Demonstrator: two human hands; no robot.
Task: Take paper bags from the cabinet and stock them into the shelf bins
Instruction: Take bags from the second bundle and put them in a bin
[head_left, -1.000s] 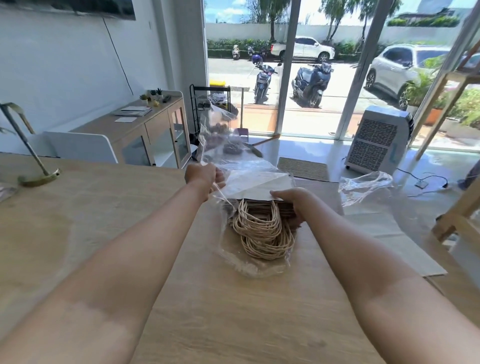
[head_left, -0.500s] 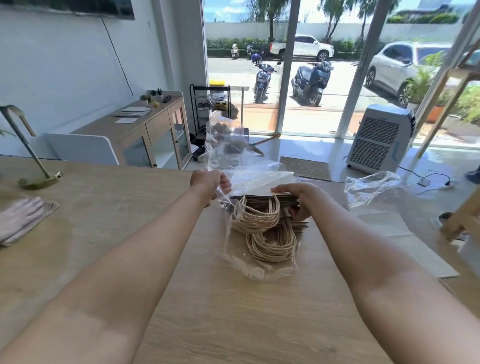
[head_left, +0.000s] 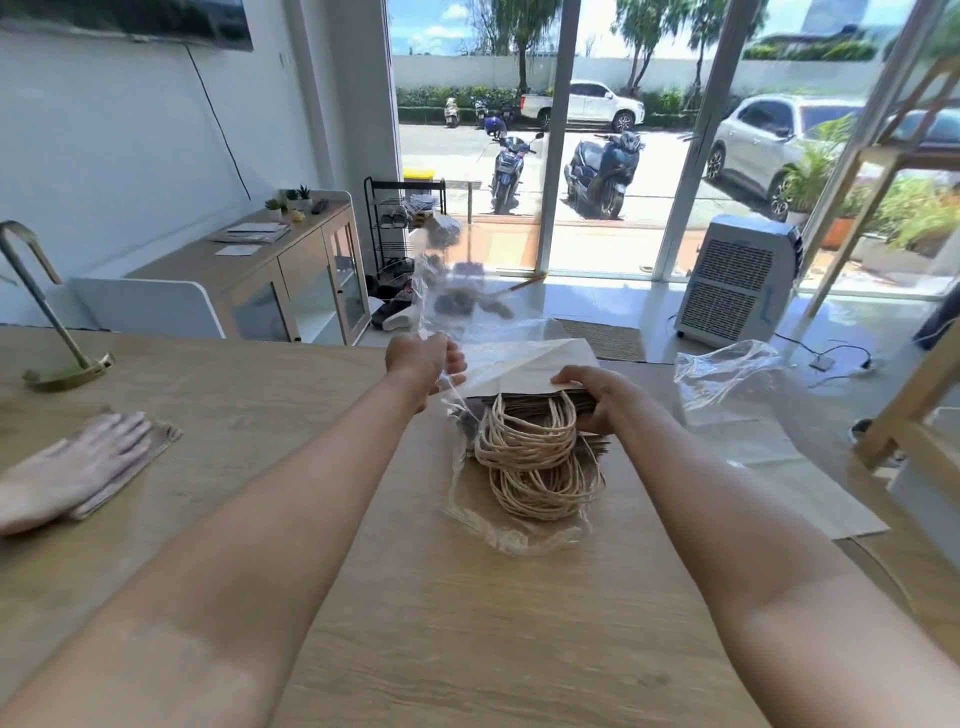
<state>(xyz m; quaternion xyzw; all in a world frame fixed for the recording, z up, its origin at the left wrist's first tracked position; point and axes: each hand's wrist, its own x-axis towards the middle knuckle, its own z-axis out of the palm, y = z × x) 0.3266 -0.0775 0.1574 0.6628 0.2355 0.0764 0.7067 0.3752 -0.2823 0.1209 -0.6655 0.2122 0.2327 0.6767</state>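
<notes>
Nearest us the wooden table (head_left: 467, 649) lies bare between our forearms. Just beyond, at twelve o'clock, the stack of paper bags (head_left: 540, 410) rests on it, twine handles (head_left: 530, 457) spilling toward us inside a clear plastic sleeve (head_left: 467, 395). Our left hand (head_left: 423, 358) is fisted on the sleeve's upper edge; our right hand (head_left: 597, 392) clamps the stack's right end. At nine o'clock another person's hand (head_left: 72, 467) lies flat on a brown bag. At two o'clock sits a loose plastic wrapper (head_left: 727, 374). Farther off stand a cabinet (head_left: 291, 270) at eleven and an air cooler (head_left: 735, 280) at one. We can read no writing.
</notes>
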